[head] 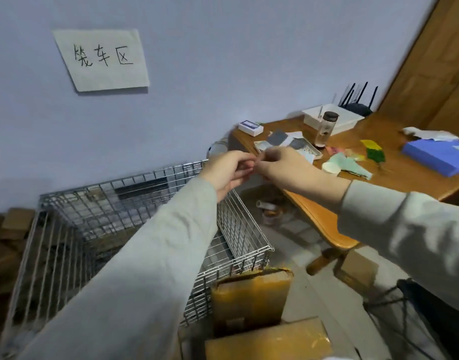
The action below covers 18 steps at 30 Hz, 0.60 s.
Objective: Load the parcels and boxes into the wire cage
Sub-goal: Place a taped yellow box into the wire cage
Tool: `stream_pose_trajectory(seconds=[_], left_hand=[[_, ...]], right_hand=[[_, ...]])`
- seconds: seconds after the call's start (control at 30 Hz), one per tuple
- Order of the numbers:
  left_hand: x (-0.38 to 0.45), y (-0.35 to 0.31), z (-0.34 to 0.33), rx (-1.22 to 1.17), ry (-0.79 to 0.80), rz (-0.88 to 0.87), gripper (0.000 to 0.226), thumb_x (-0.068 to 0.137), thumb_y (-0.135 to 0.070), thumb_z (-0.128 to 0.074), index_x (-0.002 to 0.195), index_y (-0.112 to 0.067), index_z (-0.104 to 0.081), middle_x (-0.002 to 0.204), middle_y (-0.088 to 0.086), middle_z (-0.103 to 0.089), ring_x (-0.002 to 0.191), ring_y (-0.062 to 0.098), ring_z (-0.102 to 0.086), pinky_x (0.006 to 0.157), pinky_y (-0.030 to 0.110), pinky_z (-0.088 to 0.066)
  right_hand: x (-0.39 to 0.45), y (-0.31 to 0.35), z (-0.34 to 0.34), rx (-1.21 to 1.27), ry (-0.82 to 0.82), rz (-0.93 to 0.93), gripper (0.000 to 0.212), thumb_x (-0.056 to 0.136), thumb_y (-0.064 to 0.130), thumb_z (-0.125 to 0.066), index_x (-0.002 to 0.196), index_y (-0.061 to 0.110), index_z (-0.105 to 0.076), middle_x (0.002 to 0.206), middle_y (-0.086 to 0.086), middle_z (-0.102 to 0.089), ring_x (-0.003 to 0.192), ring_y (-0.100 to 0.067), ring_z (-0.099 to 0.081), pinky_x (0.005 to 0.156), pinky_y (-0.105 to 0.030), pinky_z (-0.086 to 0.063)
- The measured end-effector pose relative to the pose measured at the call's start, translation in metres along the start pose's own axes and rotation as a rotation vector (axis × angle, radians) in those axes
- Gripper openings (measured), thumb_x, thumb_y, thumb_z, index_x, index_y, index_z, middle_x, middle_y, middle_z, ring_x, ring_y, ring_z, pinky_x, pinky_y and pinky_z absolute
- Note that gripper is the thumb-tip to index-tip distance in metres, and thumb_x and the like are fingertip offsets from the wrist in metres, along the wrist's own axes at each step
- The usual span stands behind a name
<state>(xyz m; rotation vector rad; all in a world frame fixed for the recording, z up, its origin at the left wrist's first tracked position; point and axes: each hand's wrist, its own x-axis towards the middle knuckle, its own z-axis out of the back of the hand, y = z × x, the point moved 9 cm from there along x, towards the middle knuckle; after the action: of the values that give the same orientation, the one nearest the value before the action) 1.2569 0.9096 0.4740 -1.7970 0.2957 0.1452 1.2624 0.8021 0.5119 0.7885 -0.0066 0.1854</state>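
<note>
— Where are the boxes against the wire cage (135,216)?
— Two cardboard boxes (251,297) sit just beside its near corner, well below both hands.
— And the fingers?
— The left hand (227,175) and right hand (283,168) meet above the cage, fingers curled together (what they pinch, I cannot tell).

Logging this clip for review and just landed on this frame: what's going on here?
A person in pale grey sleeves holds both hands together in the air above the silver wire cage. The left hand and right hand seem to pinch something small between their fingertips; what it is cannot be made out. No parcel is being held. The tape-wrapped brown cardboard boxes sit on the floor outside the cage, in front of it, not yet loaded. A wooden table with clutter stands to the right.
</note>
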Motion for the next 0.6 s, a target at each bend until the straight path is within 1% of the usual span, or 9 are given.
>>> stream_pose_trajectory(seconds=[0.07, 0.17, 0.27, 0.3, 0.33, 0.4, 0.47, 0.57, 0.6], left_hand=[[0.020, 0.025, 0.000, -0.025, -0.048, 0.024, 0.019, 0.094, -0.010, -0.050, 0.079, -0.014, -0.061, 0.069, 0.000, -0.057, 0.065, 0.010, -0.056, 0.068, 0.020, -0.046], [0.037, 0.063, 0.015, -0.021, -0.140, 0.031, 0.018, 0.095, -0.009, -0.049, 0.084, -0.013, -0.064, 0.075, 0.001, -0.061, 0.068, 0.011, -0.060, 0.074, 0.023, -0.050], [0.038, 0.114, 0.031, -0.025, -0.198, 0.098, 0.015, 0.094, -0.010, -0.052, 0.087, -0.012, -0.065, 0.078, 0.002, -0.063, 0.075, 0.014, -0.061, 0.083, 0.028, -0.051], [0.038, 0.136, 0.036, -0.034, -0.216, 0.144, 0.013, 0.094, -0.011, -0.053, 0.088, -0.011, -0.065, 0.080, 0.002, -0.063, 0.078, 0.015, -0.061, 0.087, 0.029, -0.051], [0.037, 0.159, 0.041, -0.038, -0.239, 0.197, 0.012, 0.093, -0.012, -0.054, 0.090, -0.011, -0.065, 0.082, 0.002, -0.064, 0.081, 0.016, -0.061, 0.088, 0.030, -0.051], [0.033, 0.205, 0.053, -0.043, -0.295, 0.307, 0.011, 0.092, -0.013, -0.055, 0.091, -0.011, -0.065, 0.083, 0.002, -0.064, 0.081, 0.016, -0.061, 0.080, 0.029, -0.052], [0.029, 0.250, 0.062, -0.060, -0.334, 0.386, 0.011, 0.092, -0.012, -0.055, 0.089, -0.011, -0.066, 0.079, 0.002, -0.064, 0.076, 0.016, -0.060, 0.075, 0.028, -0.050], [0.020, 0.320, 0.074, -0.075, -0.375, 0.487, 0.018, 0.095, -0.014, -0.051, 0.083, -0.011, -0.065, 0.063, -0.002, -0.066, 0.071, 0.014, -0.057, 0.075, 0.025, -0.047], [0.016, 0.342, 0.078, -0.072, -0.386, 0.525, 0.022, 0.096, -0.016, -0.048, 0.082, -0.012, -0.065, 0.063, -0.002, -0.066, 0.070, 0.013, -0.057, 0.073, 0.024, -0.046]], right_hand=[[0.004, -0.032, 0.002, 0.008, -0.007, 0.017, 0.012, 0.091, 0.019, -0.057, 0.085, 0.015, -0.066, 0.071, 0.006, -0.059, 0.067, -0.007, -0.052, 0.063, -0.015, -0.041], [0.004, -0.079, 0.001, 0.106, -0.012, -0.026, 0.016, 0.089, 0.015, -0.057, 0.076, 0.021, -0.063, 0.069, 0.009, -0.060, 0.065, -0.007, -0.055, 0.066, -0.023, -0.045], [-0.006, -0.121, -0.005, 0.155, -0.012, -0.051, 0.019, 0.088, 0.014, -0.059, 0.073, 0.024, -0.063, 0.074, 0.006, -0.066, 0.074, -0.012, -0.063, 0.075, -0.026, -0.051], [-0.011, -0.137, -0.011, 0.183, -0.004, -0.079, 0.016, 0.088, 0.014, -0.059, 0.076, 0.022, -0.066, 0.078, 0.001, -0.069, 0.076, -0.014, -0.064, 0.075, -0.022, -0.051], [-0.017, -0.151, -0.017, 0.200, 0.004, -0.096, 0.013, 0.090, 0.013, -0.059, 0.081, 0.018, -0.067, 0.082, -0.003, -0.070, 0.075, -0.011, -0.063, 0.071, -0.014, -0.048], [-0.031, -0.181, -0.034, 0.200, 0.009, -0.131, 0.011, 0.091, 0.012, -0.059, 0.085, 0.013, -0.068, 0.081, 0.000, -0.067, 0.066, 0.001, -0.055, 0.061, -0.003, -0.041], [-0.048, -0.212, -0.054, 0.222, 0.004, -0.188, 0.011, 0.090, 0.010, -0.059, 0.083, 0.012, -0.067, 0.077, 0.001, -0.063, 0.058, 0.001, -0.049, 0.057, -0.002, -0.038], [-0.069, -0.261, -0.085, 0.219, -0.005, -0.288, 0.012, 0.089, 0.011, -0.059, 0.081, 0.015, -0.067, 0.075, 0.003, -0.062, 0.062, 0.000, -0.051, 0.058, -0.002, -0.038], [-0.074, -0.276, -0.091, 0.217, -0.021, -0.326, 0.011, 0.089, 0.013, -0.059, 0.082, 0.015, -0.068, 0.074, 0.005, -0.062, 0.064, 0.000, -0.052, 0.059, -0.002, -0.038]])
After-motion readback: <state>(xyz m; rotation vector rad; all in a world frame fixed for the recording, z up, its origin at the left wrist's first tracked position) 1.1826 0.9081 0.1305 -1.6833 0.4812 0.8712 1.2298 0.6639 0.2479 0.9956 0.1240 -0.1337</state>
